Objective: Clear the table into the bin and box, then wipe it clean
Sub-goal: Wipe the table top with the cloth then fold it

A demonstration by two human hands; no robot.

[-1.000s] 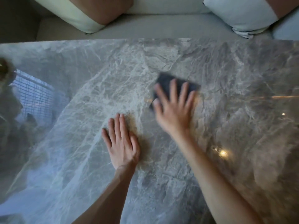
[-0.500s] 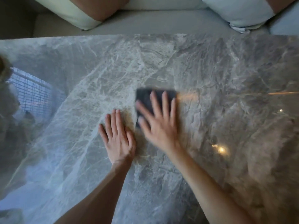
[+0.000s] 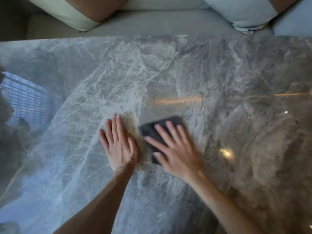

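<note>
A glossy grey marble table [image 3: 236,81] fills the view. My right hand [image 3: 175,149] lies flat with spread fingers on a dark folded cloth [image 3: 150,130], pressing it to the tabletop near the middle; the hand is motion-blurred and covers most of the cloth. My left hand [image 3: 119,144] rests flat on the marble just left of the cloth, fingers together, holding nothing. No bin or box is in view.
A light sofa seat [image 3: 160,24] runs along the table's far edge, with a cream and brown cushion [image 3: 81,12] at the left and a pale cushion [image 3: 239,12] at the right. Window and lamp reflections shine on the marble.
My right hand has slid the cloth toward me and to the left, from the table's far middle to right beside my left hand. My left hand has stayed planted.
</note>
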